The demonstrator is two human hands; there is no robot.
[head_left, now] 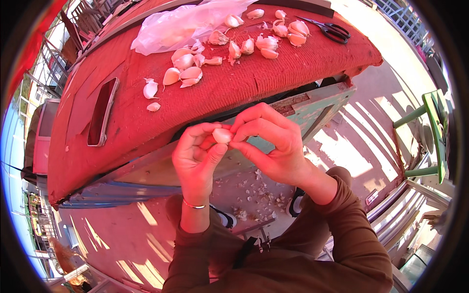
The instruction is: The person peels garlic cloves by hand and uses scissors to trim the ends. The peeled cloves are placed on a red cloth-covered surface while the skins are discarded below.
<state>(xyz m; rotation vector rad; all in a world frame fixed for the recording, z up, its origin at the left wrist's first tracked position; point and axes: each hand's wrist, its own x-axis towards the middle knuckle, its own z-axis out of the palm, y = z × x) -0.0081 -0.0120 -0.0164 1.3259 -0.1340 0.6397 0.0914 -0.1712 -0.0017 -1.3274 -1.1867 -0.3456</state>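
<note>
A single pale garlic clove [222, 135] is pinched between both of my hands, just below the near edge of a table covered in red cloth [229, 90]. My left hand [196, 156] holds it from the left with thumb and fingers. My right hand [271, 141] grips it from the right with its fingertips on the skin. Several more garlic cloves [184, 68] lie scattered on the cloth, with another group [281, 34] farther back.
A crumpled clear plastic bag [181, 24] lies at the back of the table, black-handled scissors [332, 30] at the far right. A dark phone [102, 112] rests on the left of the cloth. Garlic skins [254, 195] litter the floor between my feet. A green stool [432, 132] stands right.
</note>
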